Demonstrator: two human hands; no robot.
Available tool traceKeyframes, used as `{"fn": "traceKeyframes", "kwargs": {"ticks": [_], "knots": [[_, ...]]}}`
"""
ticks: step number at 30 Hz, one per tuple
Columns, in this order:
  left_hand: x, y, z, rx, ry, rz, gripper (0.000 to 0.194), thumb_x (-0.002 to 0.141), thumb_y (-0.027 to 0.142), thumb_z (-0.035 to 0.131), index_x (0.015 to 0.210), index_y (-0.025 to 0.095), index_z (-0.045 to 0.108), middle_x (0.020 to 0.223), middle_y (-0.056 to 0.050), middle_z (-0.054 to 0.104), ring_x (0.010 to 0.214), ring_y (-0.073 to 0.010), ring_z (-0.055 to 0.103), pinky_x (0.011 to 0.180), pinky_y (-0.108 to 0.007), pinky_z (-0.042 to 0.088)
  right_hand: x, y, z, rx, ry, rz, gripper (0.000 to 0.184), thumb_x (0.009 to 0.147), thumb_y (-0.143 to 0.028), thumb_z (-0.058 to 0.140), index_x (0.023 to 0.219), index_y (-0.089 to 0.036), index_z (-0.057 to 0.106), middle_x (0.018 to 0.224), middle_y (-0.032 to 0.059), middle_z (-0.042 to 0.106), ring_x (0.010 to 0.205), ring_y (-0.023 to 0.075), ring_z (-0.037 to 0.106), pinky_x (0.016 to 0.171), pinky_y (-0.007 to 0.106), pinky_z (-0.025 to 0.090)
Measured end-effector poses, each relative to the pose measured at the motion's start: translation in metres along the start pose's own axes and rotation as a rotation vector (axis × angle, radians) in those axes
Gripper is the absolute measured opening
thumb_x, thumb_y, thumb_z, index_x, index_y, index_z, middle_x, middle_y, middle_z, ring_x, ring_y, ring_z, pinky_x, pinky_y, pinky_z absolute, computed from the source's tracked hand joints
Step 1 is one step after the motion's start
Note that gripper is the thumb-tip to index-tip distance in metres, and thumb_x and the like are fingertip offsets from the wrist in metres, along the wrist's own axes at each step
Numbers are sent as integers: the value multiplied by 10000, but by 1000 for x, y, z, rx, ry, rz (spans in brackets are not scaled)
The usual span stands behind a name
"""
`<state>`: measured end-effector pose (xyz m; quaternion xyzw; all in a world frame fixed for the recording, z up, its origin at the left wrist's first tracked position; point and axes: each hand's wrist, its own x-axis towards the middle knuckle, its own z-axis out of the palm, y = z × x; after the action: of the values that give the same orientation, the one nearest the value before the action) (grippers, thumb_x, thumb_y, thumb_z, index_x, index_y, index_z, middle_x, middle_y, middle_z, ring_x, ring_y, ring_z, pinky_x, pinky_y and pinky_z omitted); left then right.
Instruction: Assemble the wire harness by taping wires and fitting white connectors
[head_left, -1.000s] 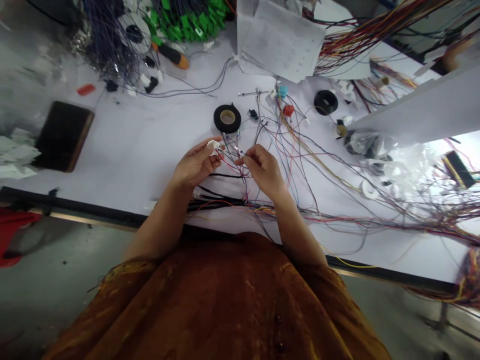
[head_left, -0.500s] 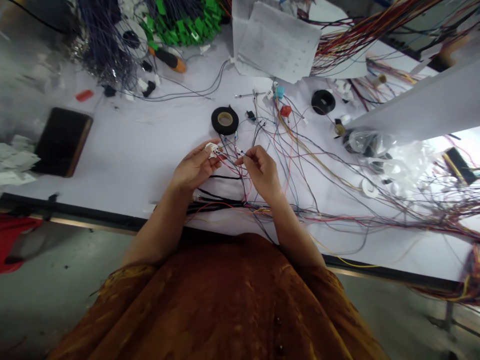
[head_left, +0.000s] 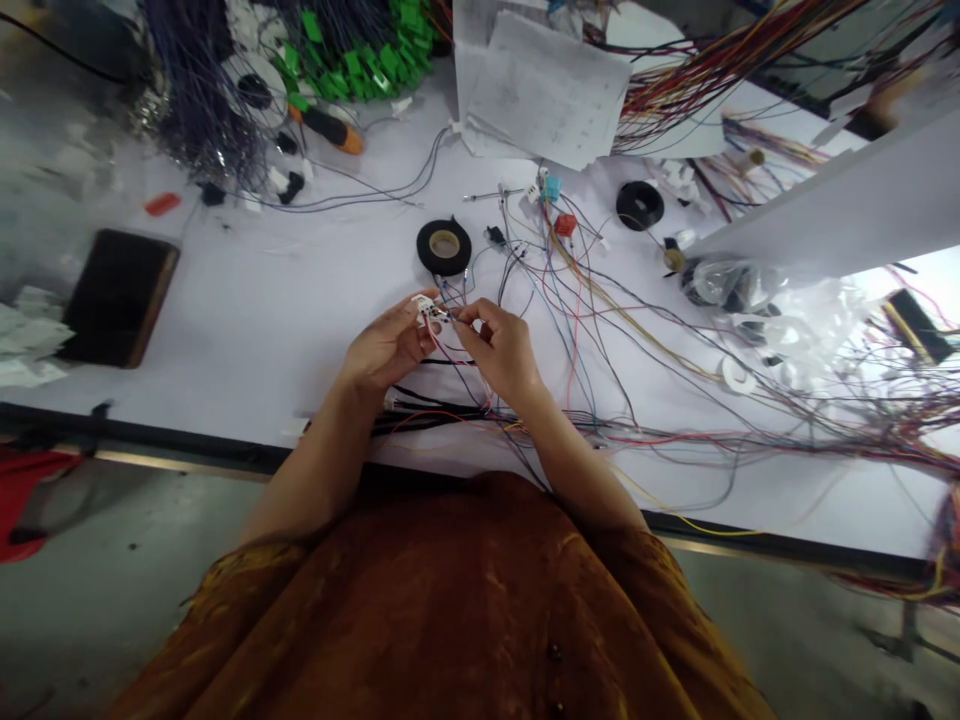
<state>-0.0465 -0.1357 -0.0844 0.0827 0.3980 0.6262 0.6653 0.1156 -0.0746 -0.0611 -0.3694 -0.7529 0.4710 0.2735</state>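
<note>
Pinched in my left hand [head_left: 390, 345] is a white plastic connector housing [head_left: 425, 308], its holed face turned to the right, with red and dark wires coming out of it. My right hand [head_left: 501, 345] closes its thumb and forefinger on a thin wire [head_left: 450, 317], whose tip is close against the housing. Whether the tip is inside a hole I cannot tell. Just beyond the hands lies a roll of black tape [head_left: 444, 247]. Black-sleeved wires [head_left: 435, 415] run across the table beneath my wrists.
Loose wires with a red connector [head_left: 565, 225] and a blue connector [head_left: 552, 188] spread to the right. A black phone-like slab [head_left: 120, 297] lies left. Behind are an orange-black tool [head_left: 334, 130], green connectors [head_left: 375, 65] and papers [head_left: 544, 90]. A white panel [head_left: 825, 195] stands right.
My right hand has moved left with the wire, bringing its tip up to the connector housing. My left hand keeps its hold on the housing. The whole view has shifted slightly.
</note>
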Motion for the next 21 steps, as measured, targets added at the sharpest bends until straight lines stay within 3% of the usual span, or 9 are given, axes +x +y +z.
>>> {"fn": "traceKeyframes", "kwargs": {"ticks": [7,14,21], "knots": [[-1,1,3,-13,1,-47,199,838,222,684,1020,148,651,997,-36,680,619,-62,601,540,-181,486,0,6,5,-28,54,-71,93,840,-176,599,753,-203,578,951,19,675,769,128,562,678,258,422],[-1,-1,0,33,-17,-36,182,871,245,640,1039,173,648,1059,-54,695,624,-70,604,518,-180,462,-3,7,4,-63,77,-8,94,837,-203,601,744,-200,585,788,-10,595,701,115,521,645,251,389],[-1,-3,-4,44,-52,22,235,820,276,722,1030,197,654,1103,-32,677,697,-84,620,612,-205,511,-1,9,9,-58,69,10,113,865,-253,585,763,-205,585,705,-21,570,653,118,485,626,263,360]]}}
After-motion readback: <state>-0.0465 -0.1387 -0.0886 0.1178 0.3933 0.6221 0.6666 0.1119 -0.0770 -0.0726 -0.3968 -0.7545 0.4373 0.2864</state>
